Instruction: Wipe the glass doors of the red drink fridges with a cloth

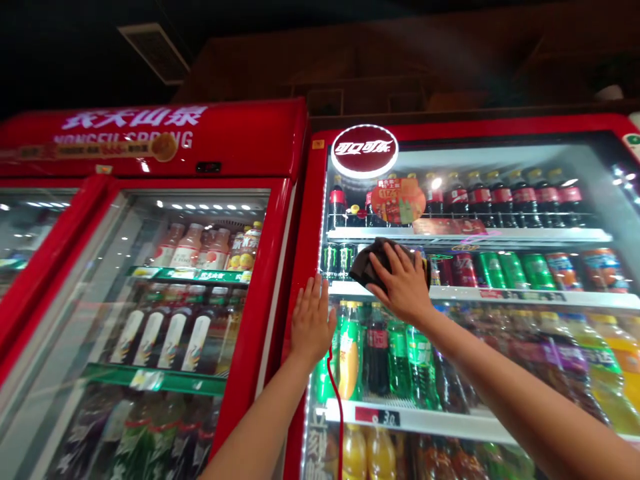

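From afar I see the right hand [403, 283], fingers spread, flat over a dark cloth [365, 268] against the fridge [311, 200] glass; the left hand [313, 323], unclenched, lies at the door's red edge.

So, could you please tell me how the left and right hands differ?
The right hand lies on a dark cloth at the glass door; the left hand holds no cloth. The right hand is higher in view than the left hand. Both palms face the fridge.

One cloth [367, 268], two fridges [286, 137] [311, 207]
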The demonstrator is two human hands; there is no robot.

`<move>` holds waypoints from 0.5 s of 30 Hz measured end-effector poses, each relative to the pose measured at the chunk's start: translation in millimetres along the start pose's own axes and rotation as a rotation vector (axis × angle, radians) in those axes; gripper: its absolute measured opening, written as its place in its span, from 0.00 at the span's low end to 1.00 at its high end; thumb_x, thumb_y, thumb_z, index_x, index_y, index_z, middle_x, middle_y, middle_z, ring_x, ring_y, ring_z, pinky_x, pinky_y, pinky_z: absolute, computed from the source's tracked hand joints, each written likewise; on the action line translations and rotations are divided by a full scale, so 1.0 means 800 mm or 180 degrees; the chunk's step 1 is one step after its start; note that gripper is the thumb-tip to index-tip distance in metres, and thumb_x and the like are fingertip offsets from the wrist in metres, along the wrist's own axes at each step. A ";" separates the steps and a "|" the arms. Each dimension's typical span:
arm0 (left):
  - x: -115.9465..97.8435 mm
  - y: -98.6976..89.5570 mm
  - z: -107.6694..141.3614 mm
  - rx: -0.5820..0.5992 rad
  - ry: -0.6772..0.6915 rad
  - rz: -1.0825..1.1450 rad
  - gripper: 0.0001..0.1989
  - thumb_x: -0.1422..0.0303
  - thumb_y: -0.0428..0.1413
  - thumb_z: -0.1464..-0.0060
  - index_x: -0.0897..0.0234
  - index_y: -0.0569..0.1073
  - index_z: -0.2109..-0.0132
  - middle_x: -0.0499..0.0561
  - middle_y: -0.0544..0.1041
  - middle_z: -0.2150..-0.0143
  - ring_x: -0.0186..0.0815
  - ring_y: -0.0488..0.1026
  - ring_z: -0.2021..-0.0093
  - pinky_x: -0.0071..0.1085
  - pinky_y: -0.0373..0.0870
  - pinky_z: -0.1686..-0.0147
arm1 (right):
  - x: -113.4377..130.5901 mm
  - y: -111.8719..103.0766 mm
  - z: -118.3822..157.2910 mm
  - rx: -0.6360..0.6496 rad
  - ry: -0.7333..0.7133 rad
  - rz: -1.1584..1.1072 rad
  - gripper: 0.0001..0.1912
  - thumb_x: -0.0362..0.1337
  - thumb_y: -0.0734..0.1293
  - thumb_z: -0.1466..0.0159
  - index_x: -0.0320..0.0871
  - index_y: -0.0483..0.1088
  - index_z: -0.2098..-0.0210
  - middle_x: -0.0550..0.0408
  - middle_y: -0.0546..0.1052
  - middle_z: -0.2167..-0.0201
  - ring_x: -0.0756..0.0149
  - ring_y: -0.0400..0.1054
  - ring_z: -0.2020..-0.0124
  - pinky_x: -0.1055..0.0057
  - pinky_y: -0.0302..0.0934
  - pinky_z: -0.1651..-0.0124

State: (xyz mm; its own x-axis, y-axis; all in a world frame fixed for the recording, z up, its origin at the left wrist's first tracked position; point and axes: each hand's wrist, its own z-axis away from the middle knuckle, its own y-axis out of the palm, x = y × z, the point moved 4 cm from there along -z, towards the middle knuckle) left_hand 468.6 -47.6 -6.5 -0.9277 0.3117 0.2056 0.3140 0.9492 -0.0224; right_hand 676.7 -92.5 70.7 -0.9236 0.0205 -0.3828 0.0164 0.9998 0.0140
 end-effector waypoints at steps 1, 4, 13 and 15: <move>-0.002 -0.001 -0.001 -0.0004 -0.0015 -0.0026 0.34 0.69 0.46 0.34 0.67 0.45 0.26 0.60 0.51 0.25 0.45 0.44 0.25 0.50 0.53 0.29 | 0.006 0.001 0.005 -0.0021 -0.0077 -0.0036 0.31 0.53 0.58 0.30 0.51 0.56 0.31 0.44 0.57 0.28 0.38 0.49 0.31 0.32 0.42 0.34; -0.013 -0.001 -0.009 -0.0029 -0.0109 -0.0123 0.33 0.70 0.46 0.35 0.70 0.47 0.26 0.63 0.52 0.25 0.46 0.44 0.25 0.52 0.51 0.29 | 0.018 0.005 -0.010 0.0043 -0.0377 -0.0195 0.28 0.50 0.60 0.30 0.56 0.58 0.32 0.49 0.56 0.27 0.42 0.46 0.28 0.30 0.39 0.33; -0.059 -0.009 -0.056 0.0282 0.0104 0.0106 0.31 0.69 0.47 0.35 0.70 0.53 0.28 0.62 0.52 0.25 0.46 0.44 0.24 0.49 0.50 0.28 | -0.027 0.002 -0.036 -0.0217 -0.0161 -0.0623 0.22 0.31 0.65 0.37 0.51 0.75 0.45 0.51 0.73 0.38 0.51 0.63 0.37 0.46 0.48 0.32; -0.068 -0.011 -0.066 0.0330 0.0172 0.0164 0.31 0.69 0.46 0.35 0.70 0.52 0.28 0.61 0.53 0.25 0.45 0.44 0.24 0.48 0.50 0.28 | -0.029 0.003 -0.026 -0.0197 -0.0358 -0.0602 0.25 0.29 0.63 0.36 0.50 0.71 0.41 0.53 0.74 0.39 0.55 0.65 0.39 0.52 0.51 0.33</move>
State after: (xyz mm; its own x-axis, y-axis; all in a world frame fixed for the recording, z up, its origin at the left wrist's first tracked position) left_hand 526.8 -75.6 33.9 -0.8978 0.3600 0.2539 0.3357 0.9323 -0.1347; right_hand 690.1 -90.7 98.4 -0.8594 -0.1633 -0.4845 -0.1798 0.9836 -0.0125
